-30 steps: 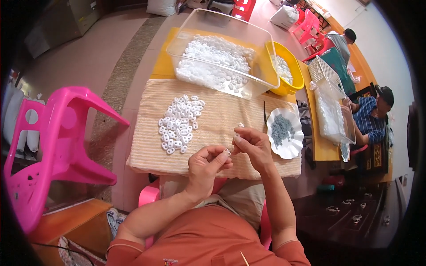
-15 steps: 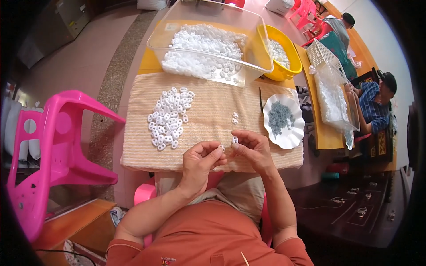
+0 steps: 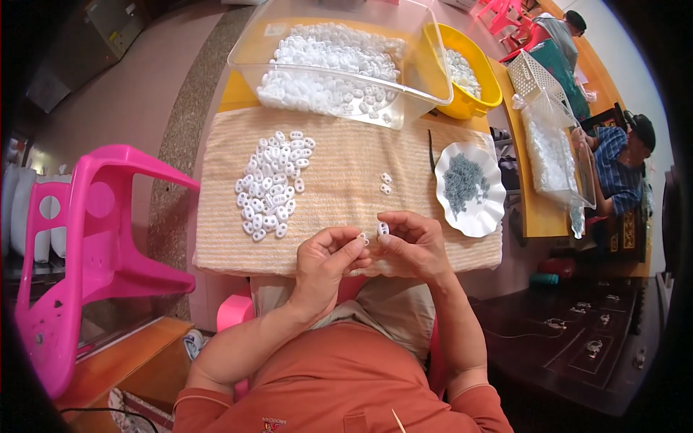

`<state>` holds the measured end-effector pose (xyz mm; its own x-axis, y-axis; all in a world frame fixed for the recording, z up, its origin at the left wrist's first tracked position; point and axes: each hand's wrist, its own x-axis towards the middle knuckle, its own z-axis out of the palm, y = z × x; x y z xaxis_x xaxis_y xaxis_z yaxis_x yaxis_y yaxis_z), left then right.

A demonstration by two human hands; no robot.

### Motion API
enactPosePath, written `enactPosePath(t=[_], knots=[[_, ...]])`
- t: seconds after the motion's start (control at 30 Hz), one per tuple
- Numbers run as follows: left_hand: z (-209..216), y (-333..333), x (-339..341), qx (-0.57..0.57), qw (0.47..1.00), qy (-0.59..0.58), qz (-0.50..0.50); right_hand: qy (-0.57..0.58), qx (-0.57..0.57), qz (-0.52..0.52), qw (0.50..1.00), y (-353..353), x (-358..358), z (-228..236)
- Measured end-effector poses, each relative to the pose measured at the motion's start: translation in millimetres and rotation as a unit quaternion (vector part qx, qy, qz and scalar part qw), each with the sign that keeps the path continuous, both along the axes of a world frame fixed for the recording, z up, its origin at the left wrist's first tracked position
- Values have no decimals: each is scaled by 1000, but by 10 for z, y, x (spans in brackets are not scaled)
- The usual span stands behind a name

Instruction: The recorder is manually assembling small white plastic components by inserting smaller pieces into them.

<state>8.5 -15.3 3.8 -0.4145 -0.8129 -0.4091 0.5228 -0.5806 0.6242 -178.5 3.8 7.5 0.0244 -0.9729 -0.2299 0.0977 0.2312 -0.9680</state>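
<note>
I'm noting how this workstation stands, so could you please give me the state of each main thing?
Left hand: pinching a small pale piece
Right hand: pinching a white oval piece
White pile: loose on the cloth
Two white pieces: lying apart from the pile
Clear bin: lidless, partly filled
Yellow basin: lidless, holding pale pieces
Scalloped plate: bearing loose grey-blue bits
Black strip: beside the plate
Cloth: spread out

Piled white pieces (image 3: 268, 189): smooth plastic, slight sheen. Cloth (image 3: 346, 151) beneath: matt, ribbed, towel-like. Bin (image 3: 242, 62): clear, glossy plastic. Basin (image 3: 463, 110): shiny yellow plastic. Stool (image 3: 85, 231): smooth, glossy pink plastic. Counter (image 3: 232, 92): smooth, wood-look. Plate (image 3: 488, 216): glossy white.
</note>
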Motion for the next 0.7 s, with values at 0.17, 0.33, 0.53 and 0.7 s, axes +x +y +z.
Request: enactPosePath(t=[0.17,0.33,0.53,0.7], knots=[[12,-9,9,6,1000,-5,-14,-12,27,17,999,6,-17,2],[12,-11,8,17,1000,-9,-20,-35,1,27,999,11,-18,-19],[11,-16,5,15,999,-18,-25,-40,1,29,999,10,-16,-41],[33,-18,1,19,999,-12,-28,-39,-2,40,998,22,-36,-67]])
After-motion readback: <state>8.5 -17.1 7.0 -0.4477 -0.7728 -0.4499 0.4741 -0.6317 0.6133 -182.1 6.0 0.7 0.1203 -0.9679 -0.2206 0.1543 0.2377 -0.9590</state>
